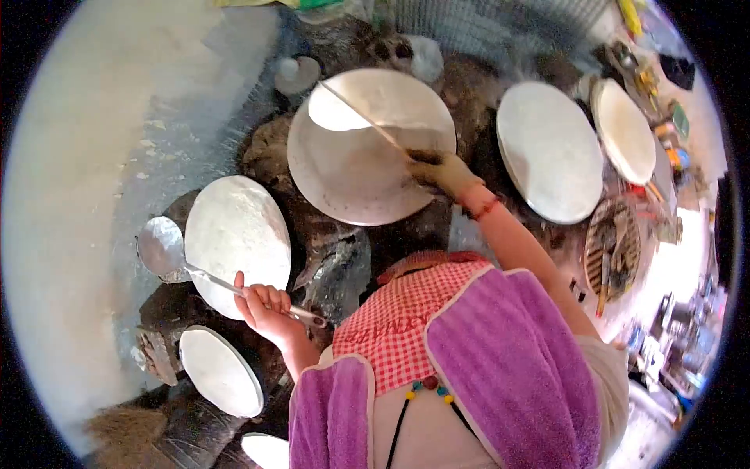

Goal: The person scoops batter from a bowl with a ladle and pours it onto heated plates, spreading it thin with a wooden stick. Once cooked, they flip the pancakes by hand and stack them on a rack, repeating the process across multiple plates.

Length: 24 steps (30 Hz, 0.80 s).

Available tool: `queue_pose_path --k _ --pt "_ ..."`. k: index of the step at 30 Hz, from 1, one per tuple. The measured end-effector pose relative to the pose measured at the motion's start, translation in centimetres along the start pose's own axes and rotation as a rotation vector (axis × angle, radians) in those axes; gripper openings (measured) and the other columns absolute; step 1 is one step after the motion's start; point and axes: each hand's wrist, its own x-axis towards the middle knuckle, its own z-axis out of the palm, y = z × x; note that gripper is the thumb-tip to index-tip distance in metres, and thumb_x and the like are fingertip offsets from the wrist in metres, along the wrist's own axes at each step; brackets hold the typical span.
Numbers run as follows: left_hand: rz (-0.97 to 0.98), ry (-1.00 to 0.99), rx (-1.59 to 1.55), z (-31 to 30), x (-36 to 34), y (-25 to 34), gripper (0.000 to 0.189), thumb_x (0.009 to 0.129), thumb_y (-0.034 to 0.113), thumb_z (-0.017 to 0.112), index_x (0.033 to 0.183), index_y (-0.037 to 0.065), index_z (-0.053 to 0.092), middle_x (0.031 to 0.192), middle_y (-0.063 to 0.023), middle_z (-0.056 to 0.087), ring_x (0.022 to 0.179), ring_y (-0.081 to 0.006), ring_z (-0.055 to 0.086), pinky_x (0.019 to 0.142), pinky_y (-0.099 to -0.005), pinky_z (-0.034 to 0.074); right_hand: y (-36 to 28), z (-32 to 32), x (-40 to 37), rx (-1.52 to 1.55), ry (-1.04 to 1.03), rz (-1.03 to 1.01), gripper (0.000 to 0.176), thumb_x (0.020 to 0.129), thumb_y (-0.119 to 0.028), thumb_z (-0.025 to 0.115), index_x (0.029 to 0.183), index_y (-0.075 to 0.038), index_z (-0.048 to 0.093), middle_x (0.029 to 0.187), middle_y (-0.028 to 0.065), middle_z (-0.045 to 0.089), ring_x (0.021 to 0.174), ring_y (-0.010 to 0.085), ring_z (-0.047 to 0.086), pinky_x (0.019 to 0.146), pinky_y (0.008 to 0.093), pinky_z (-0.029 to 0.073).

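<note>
A large round griddle (351, 176) sits in front of me, with a bright white patch at its upper left. My right hand (447, 173) is over the griddle's right side, its fingers closed round one end of a thin stick (363, 117). The stick slants up and left across the griddle, its far end by the upper left rim. In my left hand (266, 311) is the long metal handle of a ladle (162, 245). The ladle's wide bowl hangs out to the left, beside a white-topped round plate (238, 238), and its handle crosses that plate's lower part.
More round white plates stand at the right (549, 152), far right (625, 133) and lower left (221, 371). A slatted round rack (613, 242) with a handled tool lies at right. A small lidded pot (297, 76) stands behind the griddle. A purple towel (508, 352) hangs over my apron.
</note>
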Motion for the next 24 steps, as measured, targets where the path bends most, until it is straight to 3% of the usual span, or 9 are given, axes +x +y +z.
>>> queue_pose_path --k 4,6,8,12,14,16,18,22,24 --pt "0.076 0.090 0.023 -0.1 -2.7 0.4 0.031 0.099 0.017 0.041 0.126 0.002 0.045 0.060 0.0050 0.030 0.045 -0.0030 0.024 0.038 -0.0197 0.021 2.2 -4.7 -1.1 0.703 0.166 0.079 0.044 0.085 -0.024 0.067 0.122 -0.003 0.058 0.101 0.0060 0.067 0.072 0.0125 0.061 0.060 0.0259 0.050" --pt "0.069 0.067 -0.012 -0.1 -4.7 0.3 0.032 0.098 0.017 0.044 0.126 0.002 0.046 0.061 0.0052 0.031 0.046 -0.0030 0.025 0.037 -0.0198 0.022 0.9 -3.9 0.4 0.445 -0.013 0.204 0.041 0.085 -0.022 0.066 0.121 -0.004 0.059 0.091 0.0027 0.066 0.059 0.0088 0.056 0.046 0.0249 0.044" --pt "0.062 0.120 -0.047 0.3 -6.1 0.7 0.031 0.098 0.016 0.045 0.126 0.002 0.047 0.062 0.0052 0.031 0.045 -0.0028 0.025 0.037 -0.0198 0.022 -1.3 -1.1 2.4 -0.077 -0.054 0.009 0.042 0.085 -0.022 0.066 0.122 -0.004 0.057 0.085 0.0014 0.065 0.057 0.0054 0.052 0.044 0.0222 0.041" --pt "0.152 0.221 -0.040 0.4 -7.6 1.8 0.030 0.098 0.016 0.044 0.124 0.002 0.048 0.062 0.0052 0.032 0.044 -0.0029 0.025 0.036 -0.0200 0.020 1.5 -1.4 3.3 0.075 -0.267 -0.032 0.048 0.084 -0.024 0.068 0.125 -0.003 0.055 0.081 0.0009 0.064 0.057 0.0055 0.050 0.046 0.0225 0.042" --pt "0.209 0.252 0.005 0.0 -7.6 2.2 0.030 0.099 0.017 0.042 0.124 0.002 0.048 0.060 0.0055 0.031 0.044 -0.0025 0.025 0.036 -0.0200 0.020 -0.4 -6.0 -0.3 0.147 -0.203 0.008 0.043 0.082 -0.024 0.069 0.120 -0.006 0.061 0.100 0.0071 0.069 0.085 0.0176 0.065 0.081 0.0310 0.051" --pt "0.216 0.230 -0.015 -0.8 -7.8 2.3 0.029 0.099 0.016 0.041 0.124 0.002 0.048 0.060 0.0055 0.031 0.043 -0.0025 0.024 0.035 -0.0200 0.021 1.5 -7.4 1.6 0.167 0.047 -0.128 0.046 0.080 -0.022 0.072 0.121 -0.006 0.059 0.101 0.0040 0.067 0.082 0.0151 0.063 0.077 0.0293 0.051" --pt "0.201 0.256 -0.027 0.0 -8.5 2.4 0.029 0.099 0.016 0.042 0.123 0.002 0.049 0.060 0.0055 0.031 0.043 -0.0025 0.024 0.035 -0.0193 0.020 2.8 -7.2 4.4 0.518 -0.113 0.006 0.047 0.078 -0.020 0.074 0.120 -0.006 0.059 0.093 0.0045 0.065 0.075 0.0116 0.061 0.066 0.0281 0.052" --pt "0.186 0.264 -0.034 0.6 -8.2 2.8 0.028 0.099 0.016 0.042 0.122 0.003 0.051 0.060 0.0055 0.031 0.043 -0.0026 0.024 0.035 -0.0195 0.020 -1.8 -3.3 5.9 0.033 -0.447 -0.019 0.049 0.076 -0.027 0.069 0.119 -0.006 0.059 0.096 0.0062 0.067 0.079 0.0152 0.064 0.068 0.0290 0.051" --pt "0.189 0.245 -0.064 0.5 -7.7 3.0 0.028 0.099 0.016 0.042 0.122 0.003 0.051 0.061 0.0054 0.032 0.043 -0.0026 0.024 0.035 -0.0197 0.020 -1.0 -4.6 4.9 -0.210 -0.368 -0.332 0.049 0.078 -0.028 0.067 0.121 -0.009 0.059 0.101 0.0100 0.068 0.088 0.0218 0.064 0.079 0.0319 0.049"
